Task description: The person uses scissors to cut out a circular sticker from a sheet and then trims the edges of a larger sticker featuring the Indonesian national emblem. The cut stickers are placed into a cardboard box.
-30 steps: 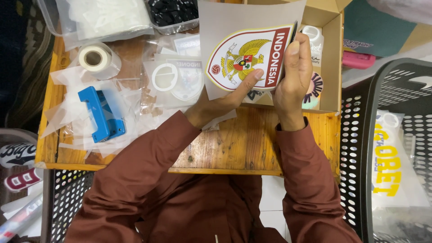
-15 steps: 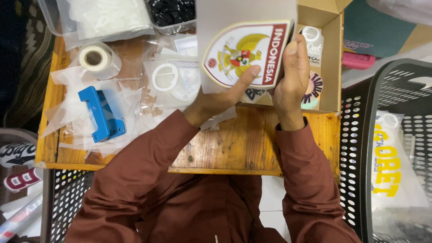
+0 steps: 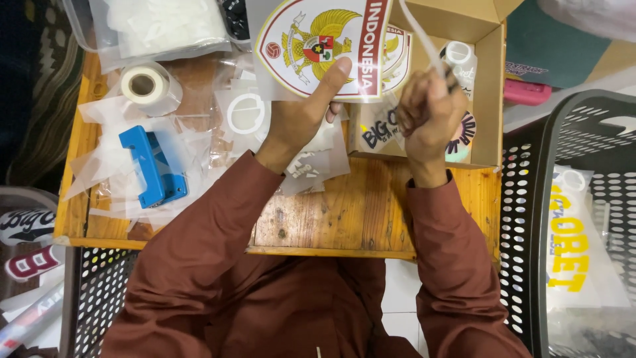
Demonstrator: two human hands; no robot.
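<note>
Fingers (image 3: 334,73) of my left hand (image 3: 301,119) are clamped on the shield-shaped sticker (image 3: 318,46), thumb pressed flat on its face near the lower edge, the rest hidden behind it. That sticker sits at the top centre of the frame, held up off the wooden table (image 3: 344,212). My right hand (image 3: 427,113), just right of it, has its fingertips pinched together on a thin clear film strip (image 3: 417,30) that runs up and left toward the sticker's upper right edge.

To do this peel well, I judge the left thumb should keep the sticker flat and steady while the right hand draws the film away at a low angle, slowly, so the printed layer does not lift or crease.

Behind the hands, right of centre, lies an open cardboard box (image 3: 490,86) with more stickers in it, close enough that the film could snag its wall. At left I see a blue tape dispenser (image 3: 152,166), a white tape roll (image 3: 142,85) in the upper left and loose clear plastic bags (image 3: 99,146) scattered around them. 2 black mesh baskets flank the table; the right one (image 3: 583,126) holds a white sheet with yellow lettering.
</note>
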